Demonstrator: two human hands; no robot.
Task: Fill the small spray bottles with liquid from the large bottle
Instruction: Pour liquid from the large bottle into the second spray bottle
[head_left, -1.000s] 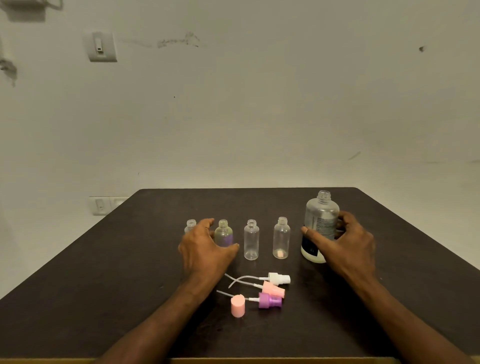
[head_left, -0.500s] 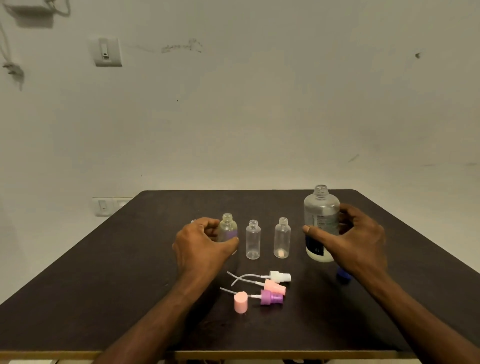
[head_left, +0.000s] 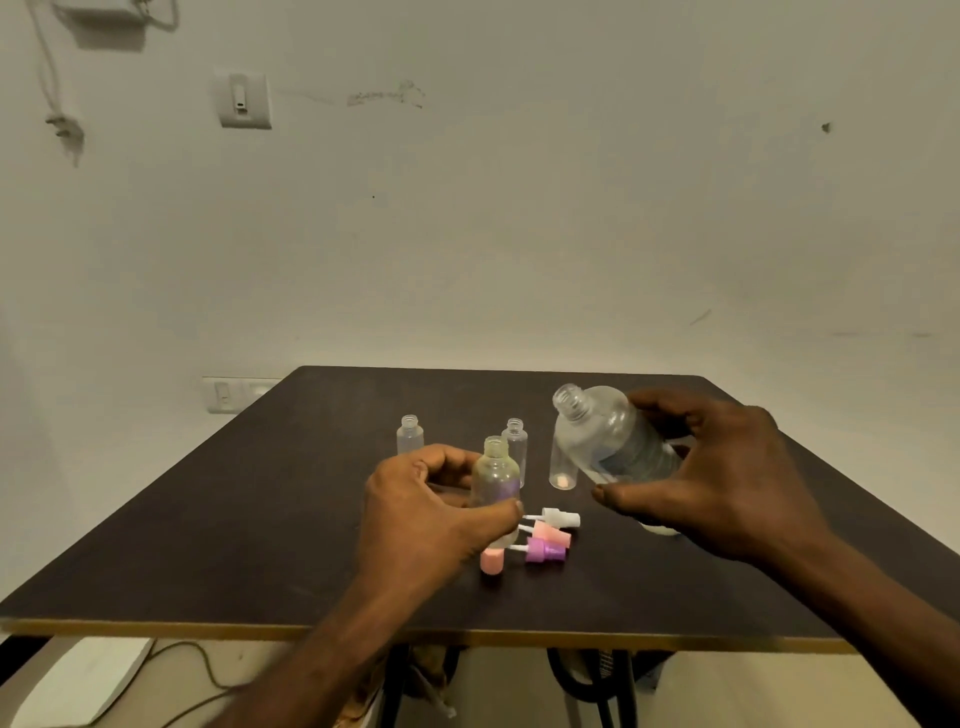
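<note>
Bench (head_left: 260, 519), dark-topped, carries the whole job, and above it the right hand (head_left: 727, 478) holds the large bottle (head_left: 608, 441) tilted, its open neck pointing up and away to the left of the fingers (head_left: 654, 405) wrapped over its body, thumb underneath. Liquid sits low in that bottle, near the palm. The left hand (head_left: 426, 504) grips a small spray bottle (head_left: 496, 478) upright, fingers curled behind it and thumb across its lower front, its open mouth just left of and below the large bottle's neck. Three more small bottles wait uncapped beyond the fingers: one (head_left: 409, 434) behind the left knuckles, one (head_left: 516, 441) directly behind the held bottle, one (head_left: 562, 465) partly hidden by the large bottle. Spray heads in white (head_left: 558, 517), pink (head_left: 550, 534) and purple (head_left: 543, 551), plus a pink cap (head_left: 491, 561), lie just below the left thumb.

Risk appears to lie in the pour: the wide neck over a narrow mouth could send liquid down the small bottle's side and onto the spray heads if the tilt comes too fast or the two openings are not lined up. Both forearms reach in from the near edge, wrists raised off the bench.
</note>
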